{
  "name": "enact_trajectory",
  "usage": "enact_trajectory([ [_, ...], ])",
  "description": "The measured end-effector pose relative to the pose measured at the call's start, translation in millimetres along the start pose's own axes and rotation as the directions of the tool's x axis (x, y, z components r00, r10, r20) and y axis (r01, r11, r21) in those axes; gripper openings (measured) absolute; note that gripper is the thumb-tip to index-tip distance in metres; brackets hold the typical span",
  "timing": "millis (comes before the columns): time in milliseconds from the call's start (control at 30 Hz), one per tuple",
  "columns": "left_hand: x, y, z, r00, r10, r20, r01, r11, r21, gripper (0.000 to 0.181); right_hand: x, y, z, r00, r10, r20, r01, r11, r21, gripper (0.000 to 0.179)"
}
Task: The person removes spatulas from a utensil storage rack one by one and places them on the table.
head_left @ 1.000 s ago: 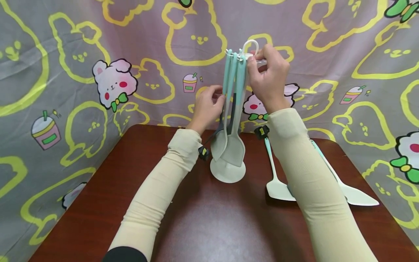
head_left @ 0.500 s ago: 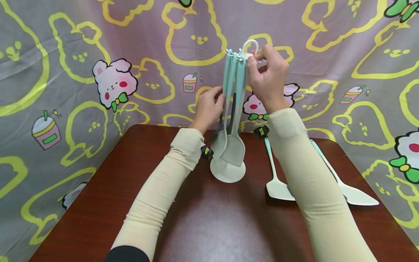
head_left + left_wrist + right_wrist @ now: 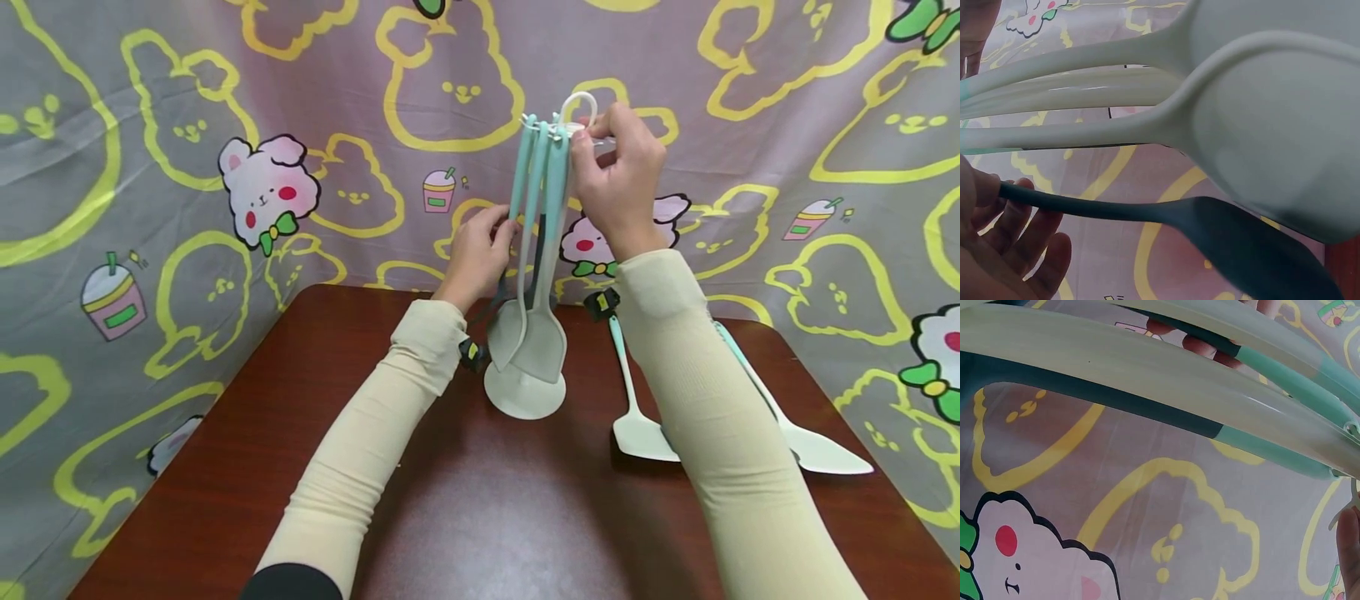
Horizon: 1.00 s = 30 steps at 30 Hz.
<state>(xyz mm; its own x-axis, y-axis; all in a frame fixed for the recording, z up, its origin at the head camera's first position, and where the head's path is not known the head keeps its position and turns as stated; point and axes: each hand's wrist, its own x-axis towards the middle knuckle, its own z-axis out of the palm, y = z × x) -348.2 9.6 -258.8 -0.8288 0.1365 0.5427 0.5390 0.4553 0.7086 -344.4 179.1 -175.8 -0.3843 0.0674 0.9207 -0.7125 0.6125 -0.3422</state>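
A white utensil stand with a round base stands upright on the table, with several mint-handled utensils hanging from its hooks. Two of them show pale heads at the front: a flat turner and a rounded spoon-like one. My right hand pinches the stand's top beside its white loop. On the left side of the stand, my left hand holds the shaft of a dark utensil with a broad head between thumb and fingers. In the head view, that dark utensil is mostly hidden behind the pale heads.
On the right of the brown table lie a pale turner and another pale utensil with a pointed head, both partly covered by the right sleeve. A patterned curtain encloses the table's back and sides.
My left hand has dropped very slightly, and its wrist has shifted a little to the right. The right hand keeps its hold on the stand's top. The camera view has moved slightly.
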Motion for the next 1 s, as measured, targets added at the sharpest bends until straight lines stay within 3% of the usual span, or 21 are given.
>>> enact_trajectory([
  [267,-3.0,-1.1,1.7,1.000,0.006,-0.011,-0.006,1.000,-0.015,0.028,-1.0,4.8,-1.5,0.996,-0.082,0.025,0.083,0.996,-0.042,0.027],
  [533,-3.3,-2.6,0.1,1.000,-0.015,-0.007,0.014,0.998,-0.057,0.028,-0.1,5.1,-0.2,0.997,-0.075,0.022,0.076,0.997,-0.029,0.028],
  [1000,-3.9,-2.2,-5.1,1.000,-0.002,-0.005,0.002,1.000,-0.018,0.029,-0.5,3.5,-0.7,0.998,-0.067,0.013,0.067,0.997,-0.025,0.028],
])
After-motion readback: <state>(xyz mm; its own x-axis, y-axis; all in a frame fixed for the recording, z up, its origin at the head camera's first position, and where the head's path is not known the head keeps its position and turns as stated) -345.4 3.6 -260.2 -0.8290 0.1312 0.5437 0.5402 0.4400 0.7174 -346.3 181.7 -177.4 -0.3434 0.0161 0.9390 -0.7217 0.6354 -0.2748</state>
